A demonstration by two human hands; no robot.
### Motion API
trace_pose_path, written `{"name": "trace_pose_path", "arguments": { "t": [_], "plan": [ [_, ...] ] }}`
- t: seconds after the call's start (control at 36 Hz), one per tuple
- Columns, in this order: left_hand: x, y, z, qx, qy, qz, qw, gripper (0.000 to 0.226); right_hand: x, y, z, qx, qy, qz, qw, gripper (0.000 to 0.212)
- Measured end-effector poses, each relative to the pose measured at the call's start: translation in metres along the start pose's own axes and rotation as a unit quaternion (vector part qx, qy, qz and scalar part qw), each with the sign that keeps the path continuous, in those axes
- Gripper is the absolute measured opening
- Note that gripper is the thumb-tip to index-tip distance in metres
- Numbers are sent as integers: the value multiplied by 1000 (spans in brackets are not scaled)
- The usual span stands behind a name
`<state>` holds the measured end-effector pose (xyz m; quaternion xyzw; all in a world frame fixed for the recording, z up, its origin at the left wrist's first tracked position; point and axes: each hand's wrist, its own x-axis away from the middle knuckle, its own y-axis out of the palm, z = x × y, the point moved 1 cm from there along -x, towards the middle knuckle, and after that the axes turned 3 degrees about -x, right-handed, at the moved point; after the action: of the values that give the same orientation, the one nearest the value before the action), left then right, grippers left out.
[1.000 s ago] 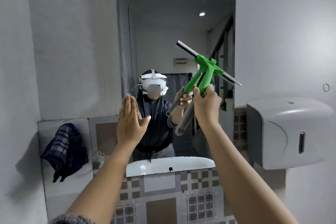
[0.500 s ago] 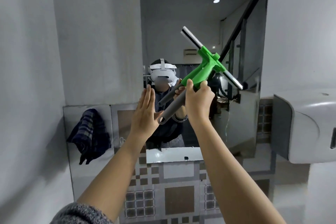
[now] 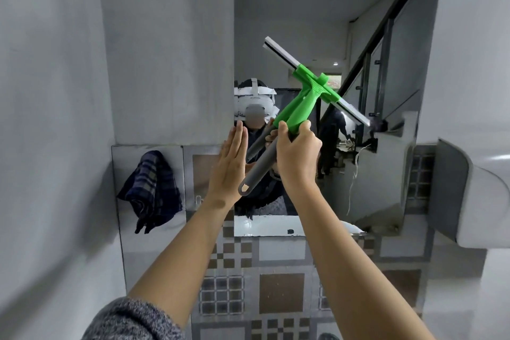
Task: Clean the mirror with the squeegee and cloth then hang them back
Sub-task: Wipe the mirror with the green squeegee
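A tall wall mirror [image 3: 289, 22] fills the upper middle of the head view. My right hand [image 3: 296, 154] grips the green squeegee [image 3: 300, 102] where its green head meets the grey handle, the blade tilted down to the right in front of the glass. Whether the blade touches the mirror is unclear. My left hand [image 3: 230, 163] is held flat and upright, fingers together, at the mirror's lower left edge, holding nothing. A dark plaid cloth [image 3: 151, 188] hangs on the tiled wall to the left.
A white paper-towel dispenser [image 3: 469, 190] juts out from the wall at the right, close to the mirror's lower right corner. Patterned tiles [image 3: 278, 287] cover the wall below the mirror. Grey plain wall [image 3: 55, 91] lies to the left.
The view has come closer to the mirror and shifted, so the mirror sits more to the right and larger. The squeegee blade has tilted steeper. My left hand stays flat beside it.
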<state>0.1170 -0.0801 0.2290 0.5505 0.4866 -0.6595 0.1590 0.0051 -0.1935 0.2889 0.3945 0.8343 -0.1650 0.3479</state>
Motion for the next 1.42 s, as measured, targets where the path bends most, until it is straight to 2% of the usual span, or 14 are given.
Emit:
{"name": "trace_pose_path", "arguments": {
  "t": [0.11,0.31,0.39,0.58,0.75,0.86,1.03,1.42],
  "plan": [
    [1,3,-3,5,-2,18,1000,77,3,3,-1,7,-25,-7,1000,31],
    [5,3,-3,-7,-6,27,1000,67,11,12,2,18,-40,-45,998,30],
    [11,-3,0,17,-10,15,1000,54,16,15,6,37,-53,-54,996,29],
    [17,1,-2,22,-20,9,1000,82,19,2,22,94,-100,-93,986,25],
    [27,5,10,42,-59,10,997,78,12,-24,37,183,-152,-121,964,38],
    [34,9,22,48,-101,16,994,74,0,-45,48,225,-178,-149,946,33],
    [48,20,39,51,-139,14,989,77,-17,-75,52,279,-235,-186,912,44],
    [55,31,68,50,-185,23,981,76,-66,-140,62,399,-277,-178,856,47]
  ]
}}
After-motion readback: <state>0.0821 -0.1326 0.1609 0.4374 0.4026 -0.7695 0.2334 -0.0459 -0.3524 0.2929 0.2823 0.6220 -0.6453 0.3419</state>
